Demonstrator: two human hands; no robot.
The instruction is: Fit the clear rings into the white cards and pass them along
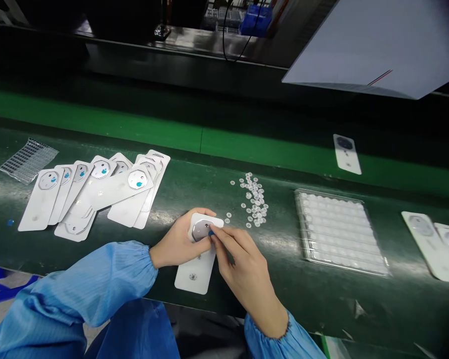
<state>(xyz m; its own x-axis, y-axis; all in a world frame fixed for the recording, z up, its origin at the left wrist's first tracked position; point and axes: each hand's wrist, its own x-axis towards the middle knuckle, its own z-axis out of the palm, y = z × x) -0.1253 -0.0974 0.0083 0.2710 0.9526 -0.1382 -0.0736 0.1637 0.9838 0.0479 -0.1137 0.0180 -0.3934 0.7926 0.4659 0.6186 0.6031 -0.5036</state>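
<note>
A white rounded panel (195,273) with a grey octagonal insert lies at the front of the bench, its top end angled slightly right. My left hand (183,239) grips it from the left, thumb across the front and fingers round the top edge. Between the thumb and fingertips of my right hand (243,259) is a small blue piece of film (210,233), touching or just over the insert's right side. My fingers partly cover the insert. Small clear discs (255,197) lie scattered just beyond my right hand.
Overlapping white panels (127,192), several with blue spots, spread at left beside a sheet of small parts (29,160). A clear tray of white discs (338,232) sits at right. More panels (421,239) lie far right, and one (347,153) on the green belt. A white board (377,45) overhangs the back.
</note>
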